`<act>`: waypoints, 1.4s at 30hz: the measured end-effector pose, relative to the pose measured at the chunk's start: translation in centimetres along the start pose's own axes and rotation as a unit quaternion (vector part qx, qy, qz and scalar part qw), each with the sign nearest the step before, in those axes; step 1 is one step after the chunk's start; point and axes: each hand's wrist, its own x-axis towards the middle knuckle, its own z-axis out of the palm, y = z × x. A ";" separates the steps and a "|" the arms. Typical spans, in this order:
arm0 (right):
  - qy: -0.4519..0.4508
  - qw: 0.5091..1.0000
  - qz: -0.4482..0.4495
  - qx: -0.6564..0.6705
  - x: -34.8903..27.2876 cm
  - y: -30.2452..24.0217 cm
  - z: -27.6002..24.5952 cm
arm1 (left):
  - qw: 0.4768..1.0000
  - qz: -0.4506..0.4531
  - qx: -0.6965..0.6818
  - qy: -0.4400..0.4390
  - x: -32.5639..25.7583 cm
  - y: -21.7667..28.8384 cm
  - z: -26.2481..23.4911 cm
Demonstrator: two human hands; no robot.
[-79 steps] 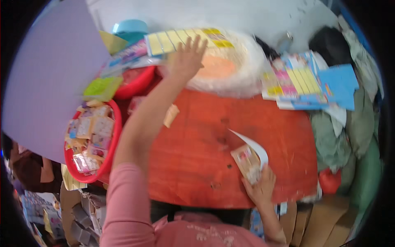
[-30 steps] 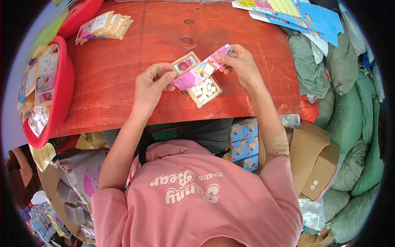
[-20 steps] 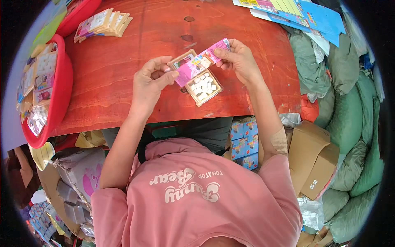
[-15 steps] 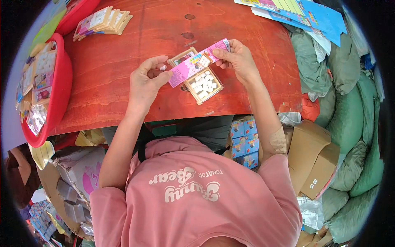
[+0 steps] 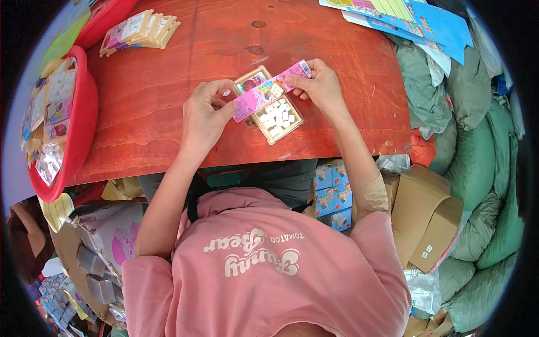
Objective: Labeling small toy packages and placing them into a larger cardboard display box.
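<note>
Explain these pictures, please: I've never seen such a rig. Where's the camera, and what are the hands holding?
No machine here: the work is done bare-handed. Every picture comes from a head-worn wide fisheye camera looking down, so edges bend. The left hand and right hand hold a pink printed strip near its ends, across a tan rectangular tray of small white pieces. The tray lies on a red wooden table. To the left are a stack of tan packs and a red plastic basin holding more.
</note>
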 end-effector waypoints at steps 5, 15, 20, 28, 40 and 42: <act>0.087 0.952 -0.116 -0.269 -0.3 1.0 1.4 | 0.996 0.041 0.077 -0.020 -0.3 0.5 0.4; -0.052 0.961 -0.157 -0.222 -6.4 -2.4 12.2 | 0.982 -0.062 0.166 0.058 -11.0 0.0 -9.2; -0.101 0.947 -0.187 -0.242 -8.7 -4.4 17.0 | 0.967 -0.154 0.058 0.193 -15.8 -2.9 -10.9; -0.099 0.937 -0.188 -0.277 -9.2 -4.7 17.8 | 0.893 -0.204 -0.291 0.274 -16.9 -4.1 -9.9; -0.108 0.964 -0.184 -0.158 -8.3 -3.5 17.3 | 0.828 -0.288 -0.430 0.214 -15.8 -2.1 -9.1; -0.143 0.974 -0.160 -0.071 -7.9 -3.6 16.6 | 0.818 -0.262 -0.471 0.202 -16.3 -2.7 -9.2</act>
